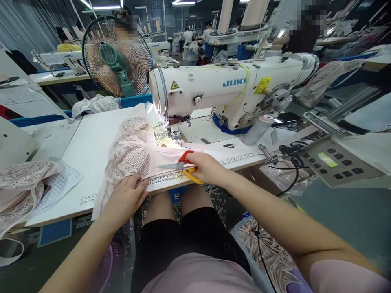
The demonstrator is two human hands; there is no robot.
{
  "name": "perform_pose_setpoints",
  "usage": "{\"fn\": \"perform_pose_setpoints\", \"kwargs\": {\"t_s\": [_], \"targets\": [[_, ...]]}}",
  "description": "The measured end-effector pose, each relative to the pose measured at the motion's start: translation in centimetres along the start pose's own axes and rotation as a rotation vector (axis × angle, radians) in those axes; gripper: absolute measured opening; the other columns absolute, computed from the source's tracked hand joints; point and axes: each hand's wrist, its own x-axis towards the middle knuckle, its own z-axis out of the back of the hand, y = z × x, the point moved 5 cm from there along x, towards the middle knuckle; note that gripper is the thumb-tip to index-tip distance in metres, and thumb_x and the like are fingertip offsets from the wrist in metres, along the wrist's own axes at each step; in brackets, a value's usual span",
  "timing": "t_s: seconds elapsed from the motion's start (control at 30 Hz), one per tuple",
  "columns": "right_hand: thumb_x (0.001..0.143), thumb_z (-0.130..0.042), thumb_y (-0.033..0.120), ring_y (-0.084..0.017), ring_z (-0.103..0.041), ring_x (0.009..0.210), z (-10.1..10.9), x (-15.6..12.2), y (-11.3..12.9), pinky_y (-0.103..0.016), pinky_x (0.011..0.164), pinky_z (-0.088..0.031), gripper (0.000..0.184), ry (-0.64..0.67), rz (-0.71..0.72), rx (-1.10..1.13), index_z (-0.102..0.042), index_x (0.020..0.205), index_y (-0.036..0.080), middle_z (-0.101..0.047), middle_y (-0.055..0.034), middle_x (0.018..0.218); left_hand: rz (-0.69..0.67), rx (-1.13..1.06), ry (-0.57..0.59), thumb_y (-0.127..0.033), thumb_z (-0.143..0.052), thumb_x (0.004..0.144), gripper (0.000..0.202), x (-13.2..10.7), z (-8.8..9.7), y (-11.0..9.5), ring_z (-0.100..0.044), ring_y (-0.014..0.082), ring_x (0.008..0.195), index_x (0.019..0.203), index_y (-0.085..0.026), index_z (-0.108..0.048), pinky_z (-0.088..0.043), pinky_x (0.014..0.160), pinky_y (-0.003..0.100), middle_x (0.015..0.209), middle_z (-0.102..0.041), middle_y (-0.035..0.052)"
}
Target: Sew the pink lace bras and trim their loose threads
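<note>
A pale pink lace bra (134, 156) lies spread on the white table, partly beside the sewing machine's needle area. At the front edge, my left hand (130, 195) rests on the bra's lower band, its fingers bent and pressed onto the fabric. My right hand (209, 167) is closed around scissors (186, 166) with a red and a yellow handle loop. Their blades point left, over the pink band in front of the machine. A long pink strip (226, 151) runs right along the table edge, over a printed ruler (166, 178).
The white JUKI sewing machine (201, 83) stands behind my hands, its lamp lit. More lace pieces (24, 189) lie on a paper sheet at left. A control panel (342, 160) juts out at right. Below stands a bin of fabric strips (265, 248). A fan (117, 57) is behind.
</note>
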Motion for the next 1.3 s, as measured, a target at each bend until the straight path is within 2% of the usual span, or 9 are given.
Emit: {"fn": "perform_pose_setpoints", "kwargs": {"t_s": [0.13,0.23,0.43,0.63,0.7,0.83,0.97,1.1,1.3], "targets": [[0.076,-0.061,0.016,-0.02,-0.058,0.082,-4.2,1.3,4.7,-0.028,0.07,-0.046,0.008,0.156,0.334,-0.055,-0.057,0.082,0.015,-0.063,-0.008,0.084,0.006,0.001,0.024,-0.025,-0.047,0.089,0.034,-0.2,0.1,-0.1,-0.055,0.0302,0.095,0.118,-0.012,-0.061,-0.049,0.079,0.042,0.107,-0.059,0.0173],[0.081,-0.057,0.019,-0.021,-0.057,0.086,-6.4,2.2,6.3,-0.031,0.078,-0.046,0.005,0.145,0.49,-0.148,-0.055,0.081,0.014,-0.063,-0.0098,0.083,0.027,-0.007,0.052,-0.018,-0.05,0.086,0.036,-0.5,-0.2,-0.2,-0.056,0.0317,0.099,0.12,-0.015,-0.06,-0.049,0.077,0.043,0.112,-0.059,0.018],[0.074,-0.058,0.013,-0.022,-0.059,0.086,-8.0,2.9,5.8,-0.031,0.078,-0.048,0.011,0.181,0.459,-0.201,-0.053,0.083,0.015,-0.063,-0.01,0.087,0.056,-0.02,-0.067,-0.019,-0.056,0.082,0.036,-1.5,-0.5,-0.3,-0.053,0.0332,0.107,0.118,-0.019,-0.059,-0.047,0.083,0.047,0.116,-0.059,0.0164],[0.074,-0.055,0.01,-0.023,-0.06,0.095,-8.1,2.8,5.7,-0.034,0.086,-0.047,0.019,0.167,0.387,-0.175,-0.056,0.092,0.014,-0.065,-0.0109,0.095,0.155,-0.177,-0.518,-0.008,-0.053,0.083,0.017,-6.5,1.2,-2.2,-0.056,0.0241,0.091,0.099,-0.015,-0.056,-0.05,0.078,0.038,0.096,-0.062,0.0119],[0.074,-0.056,0.009,-0.024,-0.06,0.095,-8.4,2.8,5.8,-0.035,0.088,-0.047,0.018,0.184,0.395,-0.188,-0.057,0.092,0.013,-0.065,-0.0114,0.096,0.228,-0.256,-0.559,-0.003,-0.052,0.082,0.017,-8.6,0.6,-3.2,-0.057,0.0197,0.083,0.093,-0.016,-0.054,-0.051,0.072,0.033,0.088,-0.061,0.0087],[0.076,-0.055,0.009,-0.024,-0.06,0.095,-8.7,2.7,5.9,-0.036,0.088,-0.047,0.013,0.221,0.402,-0.231,-0.057,0.088,0.012,-0.065,-0.0125,0.094,0.313,-0.254,-0.504,-0.006,-0.048,0.085,0.022,-10.6,-1.3,-4.8,-0.059,0.0193,0.087,0.103,-0.017,-0.054,-0.053,0.072,0.031,0.095,-0.061,0.0107],[0.075,-0.055,0.008,-0.024,-0.06,0.096,-8.6,2.6,6.1,-0.036,0.088,-0.048,0.015,0.246,0.405,-0.232,-0.057,0.09,0.012,-0.064,-0.0126,0.095,0.327,-0.022,-0.376,-0.02,-0.051,0.086,0.038,-9.7,-2.0,-4.0,-0.052,0.0319,0.115,0.124,-0.016,-0.05,-0.049,0.086,0.045,0.124,-0.055,0.0191],[0.074,-0.056,0.008,-0.024,-0.061,0.088,-8.7,2.6,6.1,-0.036,0.082,-0.05,0.013,0.253,0.404,-0.252,-0.056,0.086,0.012,-0.065,-0.0115,0.088,0.481,0.133,-0.19,-0.034,-0.044,0.09,0.041,-8.9,-1.1,0.1,-0.052,0.0354,0.115,0.123,-0.013,-0.055,-0.045,0.081,0.051,0.128,-0.056,0.0178],[0.076,-0.055,0.009,-0.024,-0.062,0.088,-8.8,2.5,6.2,-0.037,0.083,-0.05,0.012,0.251,0.411,-0.251,-0.056,0.087,0.013,-0.065,-0.0109,0.088,0.638,-0.057,0.23,-0.043,-0.026,0.094,0.05,-8.1,-0.4,7.0,-0.042,0.0306,0.126,0.133,-0.019,-0.047,-0.035,0.095,0.061,0.142,-0.044,0.0089]]}}
